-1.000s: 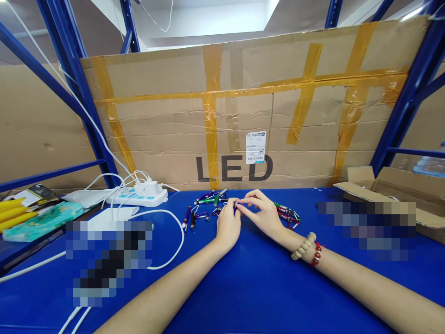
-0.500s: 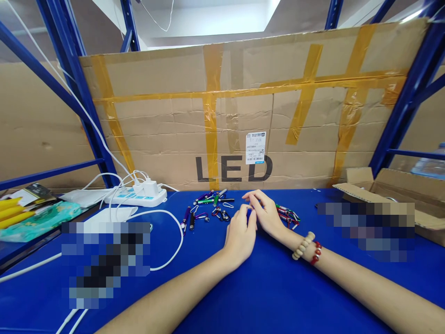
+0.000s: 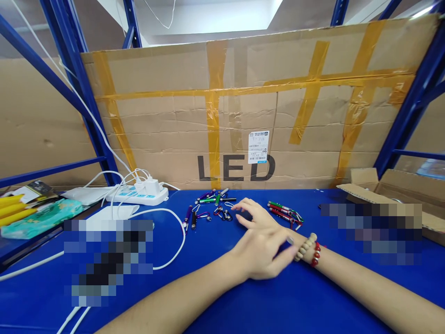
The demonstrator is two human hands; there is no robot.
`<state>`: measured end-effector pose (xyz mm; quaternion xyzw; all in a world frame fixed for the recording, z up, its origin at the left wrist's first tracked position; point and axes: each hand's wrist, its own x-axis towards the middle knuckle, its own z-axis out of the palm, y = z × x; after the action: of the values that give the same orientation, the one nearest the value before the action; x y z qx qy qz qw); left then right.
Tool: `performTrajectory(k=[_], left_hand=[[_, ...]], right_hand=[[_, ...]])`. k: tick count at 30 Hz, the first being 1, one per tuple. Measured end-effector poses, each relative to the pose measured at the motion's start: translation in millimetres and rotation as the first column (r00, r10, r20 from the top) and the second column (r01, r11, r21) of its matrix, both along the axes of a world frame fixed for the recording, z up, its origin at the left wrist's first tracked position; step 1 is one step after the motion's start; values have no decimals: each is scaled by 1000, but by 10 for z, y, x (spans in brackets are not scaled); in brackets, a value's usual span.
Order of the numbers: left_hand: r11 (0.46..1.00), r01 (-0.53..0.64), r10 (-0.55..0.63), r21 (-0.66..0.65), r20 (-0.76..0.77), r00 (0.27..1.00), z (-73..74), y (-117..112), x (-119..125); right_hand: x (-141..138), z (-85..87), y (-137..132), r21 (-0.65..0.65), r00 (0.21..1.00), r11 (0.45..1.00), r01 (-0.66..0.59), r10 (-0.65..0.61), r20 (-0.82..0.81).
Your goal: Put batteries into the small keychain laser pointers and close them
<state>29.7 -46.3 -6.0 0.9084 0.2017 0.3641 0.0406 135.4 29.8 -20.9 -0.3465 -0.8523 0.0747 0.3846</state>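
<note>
My left hand (image 3: 262,253) crosses over my right wrist, its thumb and forefinger apart beside a wooden bead bracelet (image 3: 306,246). A small grey spot shows at the forefinger's tip; I cannot make out what it is. Beyond it, my right hand (image 3: 253,214) hovers with loosely spread fingers and nothing visible in them. Right of that hand lie red and green penlight keychains (image 3: 281,213) with carabiner clips. To its left is a loose group of similar keychains, among them a green one (image 3: 207,201), a purple one (image 3: 188,214) and a black one (image 3: 193,220).
A white power strip (image 3: 139,195) with plugs and cables stands at the back left. A white cable (image 3: 182,236) loops over the blue table (image 3: 215,306). An open cardboard box (image 3: 413,195) sits at the right. Taped cardboard (image 3: 167,130) closes off the back. Two patches are blurred.
My hands were together with fingertips meeting. My left hand has moved right and toward me, over my right wrist. The right hand's fingers have spread and moved slightly left.
</note>
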Motion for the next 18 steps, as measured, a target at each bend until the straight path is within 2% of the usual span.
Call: performTrajectory(k=[3,6,10,18], left_hand=[[964,161,-143,214,-100,985,-37,-10,46],[927,220,-190,304,-127,974,-59,-6,70],[929,195,-180,315,-76,981,-46,-4,62],[946,143,-108,292,-136,985,-81,25,98]], right_hand=[[-13,24,-51,52,974,997,-51,38,224],[-4,27,-44,70,951,995,-67,42,307],[9,7,-9,68,953,997,-41,18,303],[12,-38,21,74,964,995,-69,47,263]])
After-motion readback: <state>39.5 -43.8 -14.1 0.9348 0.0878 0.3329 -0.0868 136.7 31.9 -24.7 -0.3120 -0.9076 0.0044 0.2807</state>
